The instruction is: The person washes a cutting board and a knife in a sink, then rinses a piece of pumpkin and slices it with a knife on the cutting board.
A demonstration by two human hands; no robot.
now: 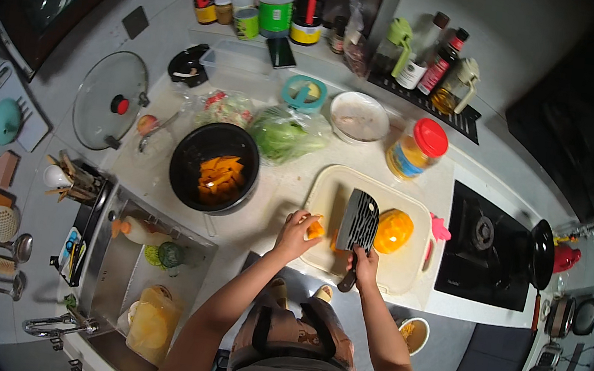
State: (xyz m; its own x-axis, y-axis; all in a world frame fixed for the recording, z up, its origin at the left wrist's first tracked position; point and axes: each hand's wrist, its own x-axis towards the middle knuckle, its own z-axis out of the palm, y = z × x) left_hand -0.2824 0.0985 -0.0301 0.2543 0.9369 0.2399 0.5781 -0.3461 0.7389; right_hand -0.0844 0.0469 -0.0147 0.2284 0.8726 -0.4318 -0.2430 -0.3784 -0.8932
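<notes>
My right hand (366,266) grips the handle of a kitchen cleaver (360,222) with a black-and-silver patterned blade, tilted above a cream cutting board (400,276). Between the fingers of my left hand (295,235) is a small orange piece, probably pumpkin (315,229), at the board's left edge. A large peeled orange chunk (394,231) rests on the board just right of the blade. Another orange bit is partly hidden behind the cleaver. Left of my left hand, a black pot (179,171) holds cut orange pieces (220,176).
A sink (114,269) lies at the left, a gas hob (482,264) at the right. Behind the board stand a red-lidded jar (417,149), a white bowl (360,117) and bagged greens (285,135). A bin with peelings (413,336) is on the floor.
</notes>
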